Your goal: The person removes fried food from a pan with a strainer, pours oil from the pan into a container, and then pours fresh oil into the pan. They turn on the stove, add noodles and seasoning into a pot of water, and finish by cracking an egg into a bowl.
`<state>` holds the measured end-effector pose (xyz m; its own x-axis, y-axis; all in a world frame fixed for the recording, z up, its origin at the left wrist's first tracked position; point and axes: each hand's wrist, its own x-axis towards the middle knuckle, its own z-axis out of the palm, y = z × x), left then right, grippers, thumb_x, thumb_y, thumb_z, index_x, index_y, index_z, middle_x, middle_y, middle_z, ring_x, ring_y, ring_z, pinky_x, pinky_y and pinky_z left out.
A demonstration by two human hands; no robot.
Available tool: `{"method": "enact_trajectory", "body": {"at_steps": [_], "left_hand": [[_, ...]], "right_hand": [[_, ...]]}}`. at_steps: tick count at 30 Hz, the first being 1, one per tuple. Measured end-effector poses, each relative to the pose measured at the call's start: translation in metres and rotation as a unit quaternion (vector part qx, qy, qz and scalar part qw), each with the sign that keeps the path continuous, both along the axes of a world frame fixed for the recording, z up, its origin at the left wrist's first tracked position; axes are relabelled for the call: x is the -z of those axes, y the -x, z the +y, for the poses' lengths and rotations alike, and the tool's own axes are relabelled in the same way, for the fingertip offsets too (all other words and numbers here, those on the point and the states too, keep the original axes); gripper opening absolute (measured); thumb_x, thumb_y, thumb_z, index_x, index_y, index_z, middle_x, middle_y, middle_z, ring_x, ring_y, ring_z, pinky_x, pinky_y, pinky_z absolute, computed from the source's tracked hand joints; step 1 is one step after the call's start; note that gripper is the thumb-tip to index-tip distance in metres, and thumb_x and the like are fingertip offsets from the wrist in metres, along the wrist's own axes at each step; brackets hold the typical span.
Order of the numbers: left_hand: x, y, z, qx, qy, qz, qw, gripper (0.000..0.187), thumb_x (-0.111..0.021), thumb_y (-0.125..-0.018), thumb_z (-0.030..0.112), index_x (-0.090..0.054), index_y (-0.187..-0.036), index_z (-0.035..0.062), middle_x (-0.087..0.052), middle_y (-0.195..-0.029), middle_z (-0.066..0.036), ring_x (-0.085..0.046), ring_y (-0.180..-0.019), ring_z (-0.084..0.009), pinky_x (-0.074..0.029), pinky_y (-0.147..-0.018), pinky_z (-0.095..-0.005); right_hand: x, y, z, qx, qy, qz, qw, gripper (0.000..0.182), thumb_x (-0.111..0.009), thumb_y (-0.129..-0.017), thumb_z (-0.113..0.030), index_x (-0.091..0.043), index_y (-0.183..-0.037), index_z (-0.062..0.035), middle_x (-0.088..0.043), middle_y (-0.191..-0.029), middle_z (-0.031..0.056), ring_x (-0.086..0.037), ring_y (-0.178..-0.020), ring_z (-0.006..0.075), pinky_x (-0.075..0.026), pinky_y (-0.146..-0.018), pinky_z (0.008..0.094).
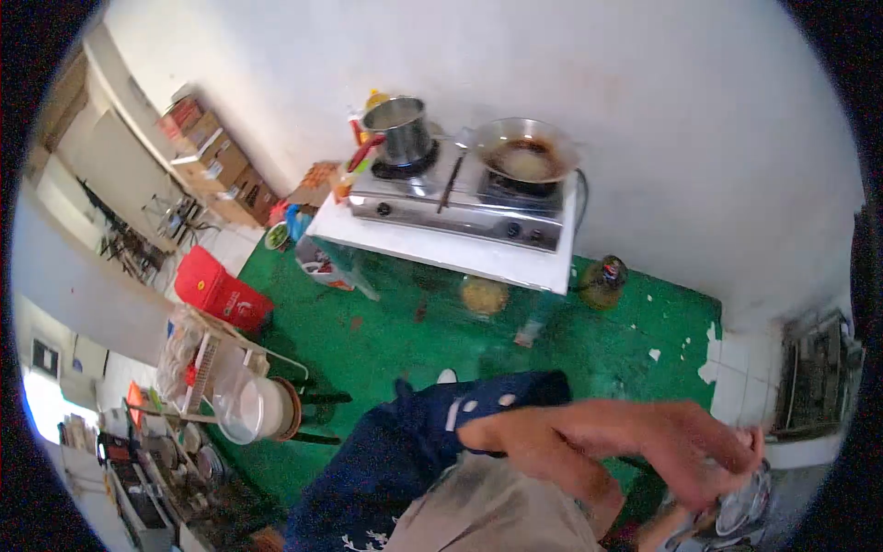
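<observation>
At the lower right, my left hand [699, 446] reaches toward some shiny metal or clear ware [743, 501]; its fingers are bent and blurred. My right hand is not clearly visible; part of a forearm shows below the left one. Farther off, a two-burner gas stove [455, 212] stands on a white table [423, 250]. On its left burner is a steel pot [402, 138] with a red handle. A pan [524, 152] with brown residue and some liquid sits on the right burner.
A red bin [221, 287] stands at the left, near a rack with a white container [262, 408]. Cardboard boxes [216, 161] are stacked by the wall. A bottle [605, 281] stands on the green floor [395, 345] right of the table. A dark rack [814, 377] is at the far right.
</observation>
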<state>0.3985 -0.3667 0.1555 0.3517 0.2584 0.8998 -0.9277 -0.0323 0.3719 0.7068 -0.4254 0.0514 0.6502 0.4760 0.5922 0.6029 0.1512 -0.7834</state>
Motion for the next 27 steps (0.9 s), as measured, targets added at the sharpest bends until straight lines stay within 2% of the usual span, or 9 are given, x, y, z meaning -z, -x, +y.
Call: {"method": "enact_trajectory", "body": {"at_steps": [4,5,7,9,14,16,21,24,27], "left_hand": [[-0.015,0.027,0.015,0.083,-0.034,-0.223,0.971,0.046,-0.046,-0.088,0.009,-0.038,-0.132,-0.0025,-0.028,-0.139,-0.024,-0.021,-0.132,-0.0368,-0.026,-0.103,-0.0494],[-0.023,0.048,0.018,0.125,-0.008,-0.241,0.962,0.046,-0.045,-0.086,0.004,-0.039,-0.131,-0.0035,-0.029,-0.138,-0.024,-0.022,-0.132,-0.0368,-0.027,-0.103,-0.049],[-0.021,0.085,0.036,0.135,0.014,-0.234,0.963,0.046,-0.045,-0.083,0.0,-0.04,-0.129,-0.0053,-0.029,-0.138,-0.026,-0.022,-0.132,-0.0371,-0.026,-0.103,-0.0488],[-0.021,0.123,0.052,0.118,0.027,-0.219,0.968,0.047,-0.045,-0.082,-0.002,-0.041,-0.129,-0.0056,-0.029,-0.138,-0.026,-0.023,-0.132,-0.0373,-0.025,-0.104,-0.0486],[-0.022,0.194,0.095,0.165,0.041,-0.202,0.965,0.045,-0.049,-0.083,0.003,-0.043,-0.127,-0.0057,-0.028,-0.138,-0.027,-0.026,-0.13,-0.0377,-0.024,-0.103,-0.0477],[-0.022,0.21,0.109,0.162,0.045,-0.221,0.961,0.042,-0.051,-0.084,0.005,-0.044,-0.123,-0.0064,-0.028,-0.138,-0.027,-0.027,-0.129,-0.0374,-0.026,-0.101,-0.0469],[-0.014,0.232,0.125,0.247,0.136,-0.248,0.927,0.037,-0.052,-0.086,0.01,-0.045,-0.119,-0.0058,-0.028,-0.137,-0.027,-0.03,-0.127,-0.0359,-0.03,-0.097,-0.045],[-0.02,0.209,0.138,0.179,0.117,-0.371,0.904,0.034,-0.051,-0.089,0.016,-0.044,-0.116,-0.0038,-0.028,-0.137,-0.027,-0.031,-0.126,-0.0343,-0.033,-0.093,-0.0429],[-0.01,0.206,0.161,0.113,0.048,-0.339,0.933,0.034,-0.05,-0.092,0.022,-0.042,-0.114,-0.0026,-0.029,-0.136,-0.027,-0.033,-0.124,-0.0335,-0.034,-0.091,-0.0415]], "right_hand": [[0.032,0.151,0.099,-0.235,0.054,0.074,0.968,0.017,-0.053,-0.09,-0.011,-0.057,-0.103,-0.0008,-0.057,-0.098,0.0074,-0.054,-0.087,0.0164,-0.046,-0.078,0.0275],[0.039,0.195,0.122,-0.299,0.065,0.097,0.947,0.016,-0.054,-0.088,-0.01,-0.059,-0.1,-0.0003,-0.058,-0.095,0.007,-0.055,-0.086,0.0169,-0.046,-0.078,0.0274],[0.061,0.263,0.169,-0.37,0.128,-0.028,0.92,0.015,-0.056,-0.086,-0.009,-0.06,-0.098,-0.0006,-0.059,-0.091,0.0078,-0.055,-0.086,0.0175,-0.046,-0.076,0.0284],[0.085,0.329,0.211,-0.432,0.19,-0.074,0.879,0.016,-0.056,-0.086,-0.009,-0.06,-0.099,-0.0016,-0.057,-0.093,0.0068,-0.055,-0.083,0.0137,-0.046,-0.073,0.026],[0.115,0.454,0.272,-0.552,0.223,-0.084,0.799,0.017,-0.058,-0.085,-0.011,-0.059,-0.1,-0.0048,-0.059,-0.093,0.0097,-0.059,-0.077,0.0202,-0.048,-0.068,0.0305],[0.116,0.483,0.284,-0.585,0.25,-0.097,0.766,0.019,-0.058,-0.084,-0.013,-0.058,-0.102,-0.0059,-0.059,-0.093,0.0128,-0.06,-0.075,0.0264,-0.049,-0.068,0.0338],[0.125,0.506,0.299,-0.624,0.288,-0.127,0.715,0.019,-0.056,-0.086,-0.017,-0.058,-0.101,-0.0052,-0.059,-0.094,0.0124,-0.06,-0.078,0.0264,-0.048,-0.07,0.0346],[0.136,0.5,0.312,-0.64,0.309,-0.13,0.691,0.02,-0.055,-0.087,-0.018,-0.059,-0.101,-0.0049,-0.059,-0.095,0.0122,-0.06,-0.078,0.0258,-0.048,-0.07,0.0339],[0.133,0.496,0.323,-0.656,0.328,-0.135,0.666,0.02,-0.055,-0.087,-0.018,-0.059,-0.101,-0.0048,-0.06,-0.096,0.0121,-0.06,-0.079,0.0253,-0.049,-0.069,0.0329]]}}
